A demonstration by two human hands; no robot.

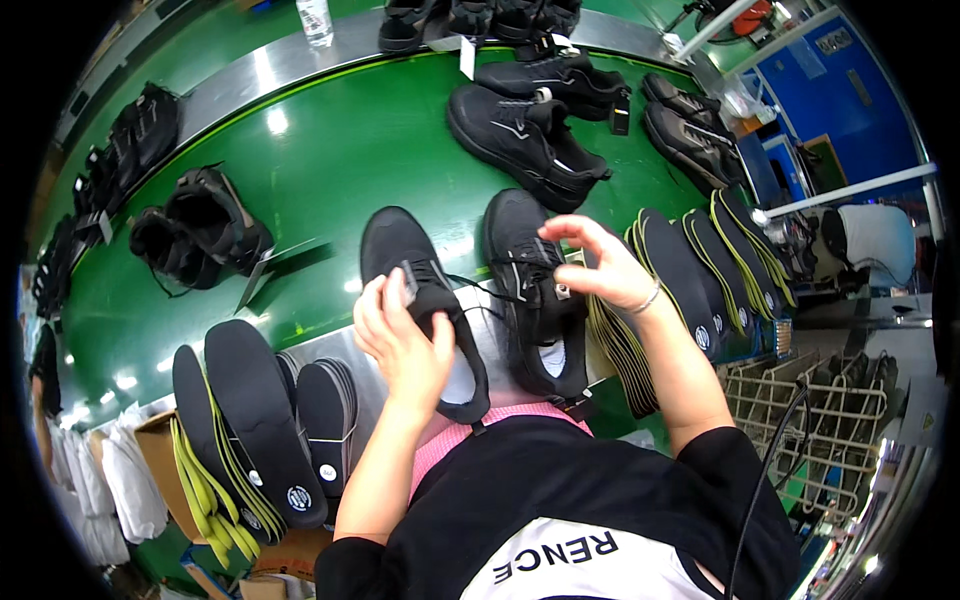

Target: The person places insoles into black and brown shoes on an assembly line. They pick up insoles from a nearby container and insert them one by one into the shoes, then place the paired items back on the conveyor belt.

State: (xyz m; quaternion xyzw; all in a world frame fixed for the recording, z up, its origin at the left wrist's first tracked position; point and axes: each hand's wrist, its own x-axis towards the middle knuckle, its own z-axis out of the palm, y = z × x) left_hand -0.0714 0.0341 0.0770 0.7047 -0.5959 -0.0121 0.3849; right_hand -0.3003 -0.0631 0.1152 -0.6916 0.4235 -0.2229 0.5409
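Note:
Two black lace-up shoes stand side by side in front of me, toes pointing away, with pale insoles showing inside. My left hand (402, 340) is closed around the tongue and collar of the left shoe (396, 240), thumb at its opening. Over the laces of the right shoe (515, 225) is my right hand (605, 265), its thumb and fingers apart in a curve. The thumb is close to a small pale label on that shoe's tongue; whether it touches cannot be made out. A loose black lace hangs between the two shoes.
Stacked black insoles with yellow-green edges (250, 400) stand at my left, more insoles (665, 270) at my right. Other shoes (525, 140) sit on the green table (330, 150), some with hanging tags. A wire rack (810, 420) stands right, and a plastic bottle (315, 22) at the back.

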